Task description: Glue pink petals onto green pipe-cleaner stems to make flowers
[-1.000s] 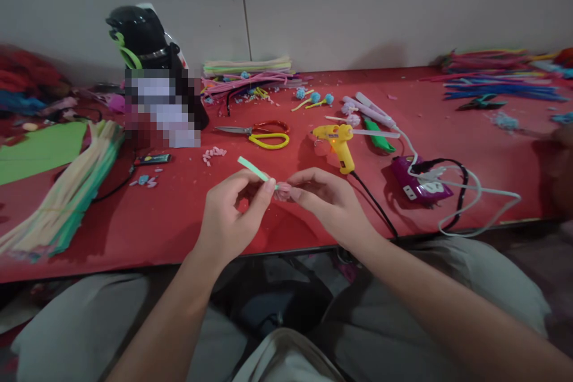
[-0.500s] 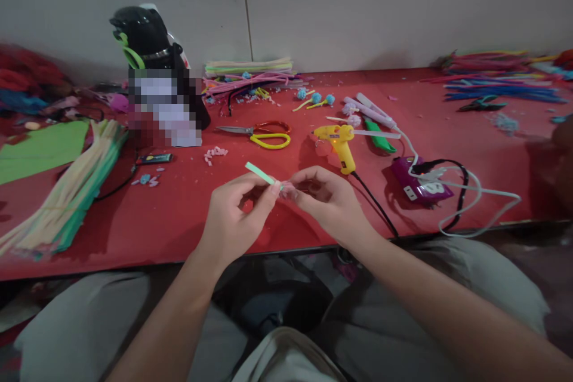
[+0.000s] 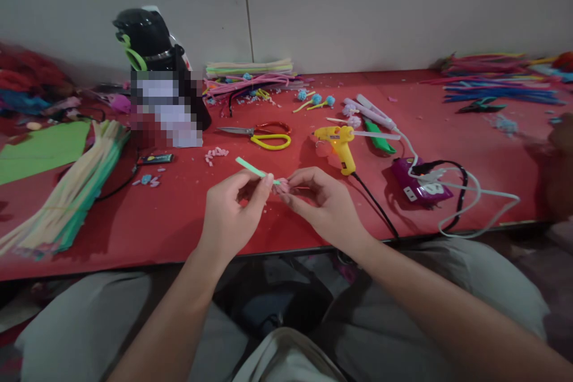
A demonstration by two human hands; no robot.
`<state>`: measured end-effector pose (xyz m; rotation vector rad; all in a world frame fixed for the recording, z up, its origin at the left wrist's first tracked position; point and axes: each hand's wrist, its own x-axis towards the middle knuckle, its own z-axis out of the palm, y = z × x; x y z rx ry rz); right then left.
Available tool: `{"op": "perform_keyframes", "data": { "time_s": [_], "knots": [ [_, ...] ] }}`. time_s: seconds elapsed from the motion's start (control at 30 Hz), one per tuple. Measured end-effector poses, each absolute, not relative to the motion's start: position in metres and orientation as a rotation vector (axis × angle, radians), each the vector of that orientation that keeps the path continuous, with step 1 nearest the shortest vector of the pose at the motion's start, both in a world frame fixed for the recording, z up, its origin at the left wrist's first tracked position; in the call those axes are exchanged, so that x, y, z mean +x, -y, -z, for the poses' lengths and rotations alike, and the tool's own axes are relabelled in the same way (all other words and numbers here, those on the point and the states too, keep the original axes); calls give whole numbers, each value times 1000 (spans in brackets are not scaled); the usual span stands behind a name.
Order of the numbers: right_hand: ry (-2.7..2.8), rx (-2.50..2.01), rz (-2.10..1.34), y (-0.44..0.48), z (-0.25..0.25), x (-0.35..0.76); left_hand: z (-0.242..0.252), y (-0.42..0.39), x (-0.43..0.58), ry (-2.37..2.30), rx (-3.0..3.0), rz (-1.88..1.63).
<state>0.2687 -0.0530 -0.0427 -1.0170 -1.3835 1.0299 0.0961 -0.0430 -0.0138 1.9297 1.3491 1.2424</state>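
Between thumb and fingers, my left hand (image 3: 233,206) pinches a light green pipe cleaner (image 3: 250,167), whose free end sticks out up and to the left. At its other end sits a small pink fuzzy flower head (image 3: 282,185). My right hand (image 3: 326,200) grips this pink piece from the right with thumb and fingertips. Both hands hover over the front of the red table (image 3: 165,209). Beyond them lie scissors (image 3: 271,136) with one yellow and one red handle, and a yellow glue gun (image 3: 340,146) with a glue stick in its back.
Pipe cleaner bundles lie at the left (image 3: 85,191), at the back (image 3: 250,68) and back right (image 3: 496,80). A black bottle (image 3: 147,36) stands back left. A purple power strip (image 3: 421,182) with looping cables sits right. Pink clippings (image 3: 216,155) are scattered about.
My left hand has shifted slightly left along with the green pipe cleaner, which now lies flatter. The fingers have parted a little, so more of the pink flower head shows.
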Motion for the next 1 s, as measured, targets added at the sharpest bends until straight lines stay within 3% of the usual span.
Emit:
{"op": "perform_keyframes", "data": {
  "time_s": [0.1,0.23,0.37,0.47,0.63,0.83,1.0],
  "knots": [
    [1680,-1235,-807,44,31,294,13,40,92,-1366,1965,-1257],
    [1940,-1943,-484,28,10,346,12,37,86,-1389,1975,-1257],
    [1853,-2307,-255,14,9,374,10,35,85,-1359,1932,-1274],
    [1771,-2202,-139,-2,25,373,11,34,85,-1348,1898,-1282],
    [1707,-2007,-237,-35,53,361,11,34,81,-1406,1868,-1270],
    [1591,-1358,-806,-24,47,341,7,31,69,-1478,2007,-1212],
    [1678,-1188,-1112,16,40,322,7,27,59,-1583,2069,-1155]
  ]
}}
